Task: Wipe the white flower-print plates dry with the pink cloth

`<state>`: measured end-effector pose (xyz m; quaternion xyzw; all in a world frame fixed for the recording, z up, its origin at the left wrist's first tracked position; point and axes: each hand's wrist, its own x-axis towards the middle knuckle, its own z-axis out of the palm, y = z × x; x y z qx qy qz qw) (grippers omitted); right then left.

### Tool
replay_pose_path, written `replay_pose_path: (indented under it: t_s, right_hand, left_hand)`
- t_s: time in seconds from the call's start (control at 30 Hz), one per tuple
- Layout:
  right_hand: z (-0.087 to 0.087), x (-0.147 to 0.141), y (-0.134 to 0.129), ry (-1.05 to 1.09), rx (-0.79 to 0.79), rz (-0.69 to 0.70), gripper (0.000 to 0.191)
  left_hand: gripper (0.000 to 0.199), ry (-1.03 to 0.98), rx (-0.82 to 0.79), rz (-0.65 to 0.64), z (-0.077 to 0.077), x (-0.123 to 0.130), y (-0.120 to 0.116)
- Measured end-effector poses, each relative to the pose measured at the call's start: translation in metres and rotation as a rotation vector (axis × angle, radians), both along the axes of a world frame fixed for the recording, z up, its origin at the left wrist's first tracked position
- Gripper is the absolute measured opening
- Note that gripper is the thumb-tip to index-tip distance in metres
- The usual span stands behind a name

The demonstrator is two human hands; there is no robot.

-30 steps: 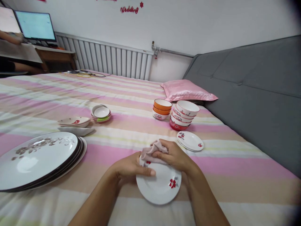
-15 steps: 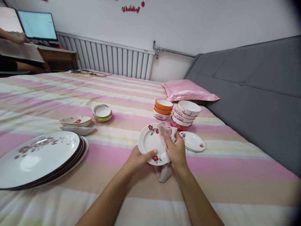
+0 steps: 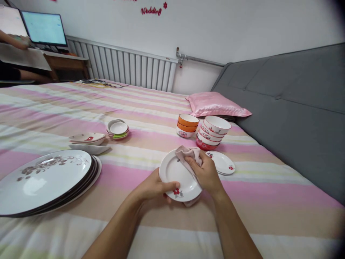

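Note:
My left hand [image 3: 153,186] grips a white plate [image 3: 179,176] with red flowers by its left rim, thumb on top and fingers underneath. Against the plate's upper right side, my right hand [image 3: 206,171] pinches a pale pink cloth [image 3: 187,154]. Part of the cloth hangs behind the plate and shows below its edge. Just right of my right hand, more white flowered plates [image 3: 222,162] lie stacked on the bed. Beyond them stand a stack of white and red bowls [image 3: 214,131] and a stack of orange and white bowls [image 3: 188,125].
Large oval plates [image 3: 51,180] are stacked at the left. Behind them sit shallow dishes [image 3: 86,139] and small saucers [image 3: 118,128]. A pink pillow [image 3: 217,103] rests by the grey headboard [image 3: 291,108]. Another person's arm [image 3: 14,41] shows at a desk.
The plate has dropped slightly and turned in my left hand. My right hand has shifted a little with the cloth, which now covers the plate's upper edge flowers.

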<state>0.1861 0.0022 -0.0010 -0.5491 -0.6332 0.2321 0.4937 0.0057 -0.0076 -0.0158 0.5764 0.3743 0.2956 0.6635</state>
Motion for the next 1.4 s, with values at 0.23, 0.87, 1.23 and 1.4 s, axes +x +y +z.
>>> replay_pose_path:
  t_s: [0.23, 0.87, 1.23, 1.4]
  right_hand:
    - [0.011, 0.005, -0.007, -0.101, -0.110, 0.257, 0.024]
    - [0.003, 0.005, -0.001, 0.201, -0.172, 0.284, 0.025]
    - [-0.020, -0.014, 0.011, 0.291, 0.048, -0.216, 0.035]
    - [-0.017, -0.014, 0.009, 0.221, 0.077, -0.190, 0.032]
  left_hand:
    - [0.033, 0.077, -0.114, -0.179, 0.003, -0.006, -0.001]
    - [0.045, -0.069, -0.042, -0.053, 0.002, -0.008, 0.002]
    - [0.043, -0.016, -0.042, 0.168, -0.002, 0.019, -0.003]
    - [0.053, -0.139, 0.032, 0.272, -0.003, 0.015, 0.000]
